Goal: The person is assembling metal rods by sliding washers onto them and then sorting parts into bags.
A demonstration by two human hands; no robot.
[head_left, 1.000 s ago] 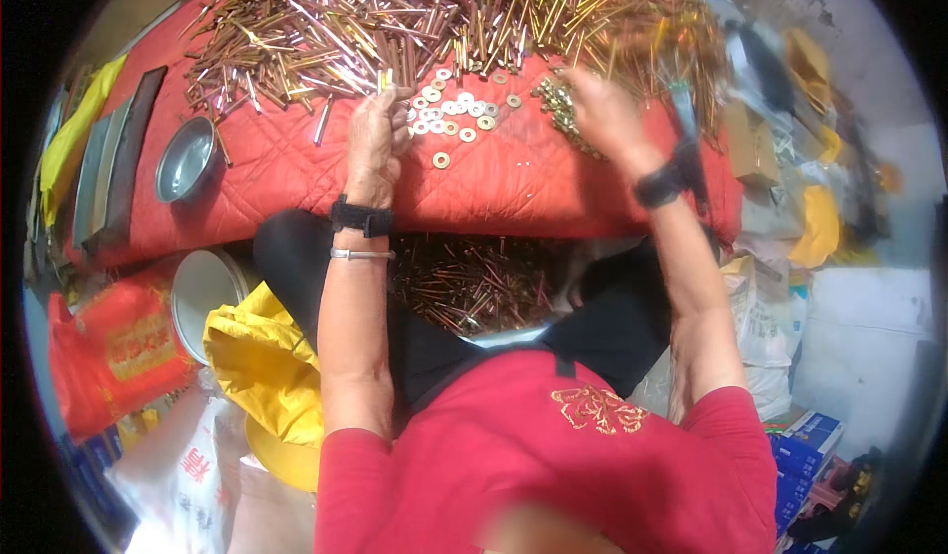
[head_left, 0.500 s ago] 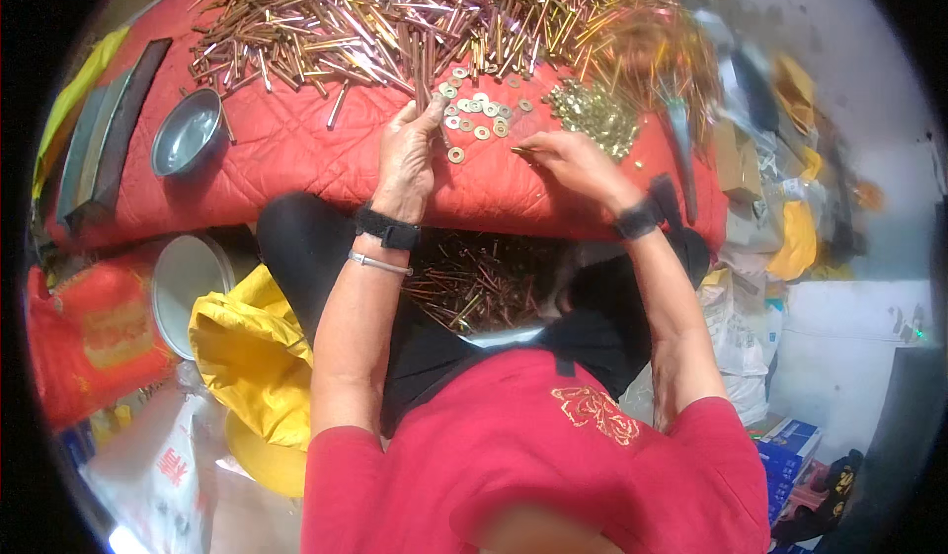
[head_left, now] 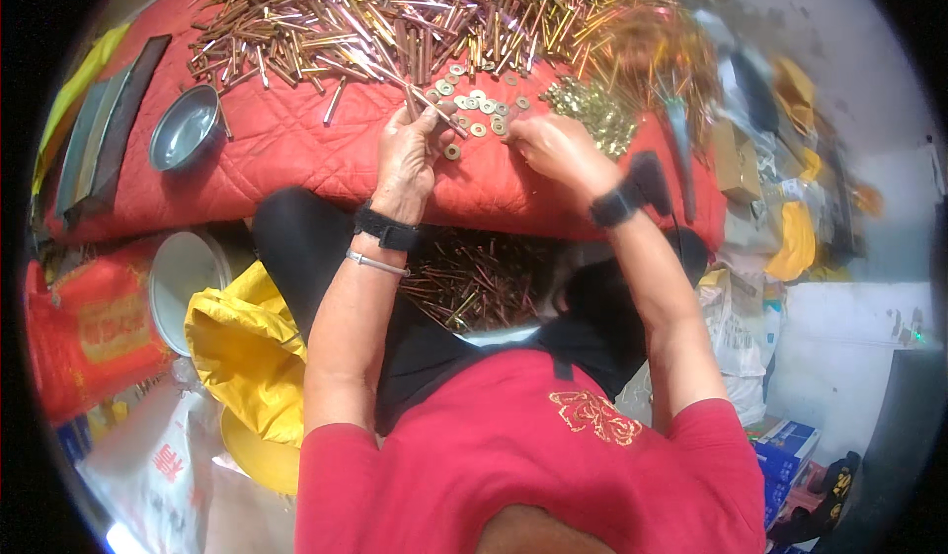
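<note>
My left hand point(head_left: 407, 159) is closed around thin copper-coloured metal rods point(head_left: 449, 121); one of them slants down to the right across the fingers. Beside it, several flat round washers point(head_left: 478, 129) lie loose on the red quilted cover point(head_left: 316, 159). My right hand point(head_left: 561, 147) has its fingertips pinched together at the right edge of these washers. Whatever sits between those fingertips is too small to make out. Just beyond the right hand lies a heap of small gold-coloured metal pieces point(head_left: 597, 115).
A large pile of metal rods point(head_left: 385, 21) covers the far side. At left stand a metal bowl point(head_left: 186, 129) and dark flat bars point(head_left: 114, 124). More rods point(head_left: 474, 282) lie below, between my legs. A yellow cloth point(head_left: 242, 342) and bags are at lower left; a cardboard box point(head_left: 733, 159) is at right.
My right hand has moved slightly left, up to the washers; the small piece at its fingertips no longer shows. In my left hand, a rod that stood upright now tilts to the right.
</note>
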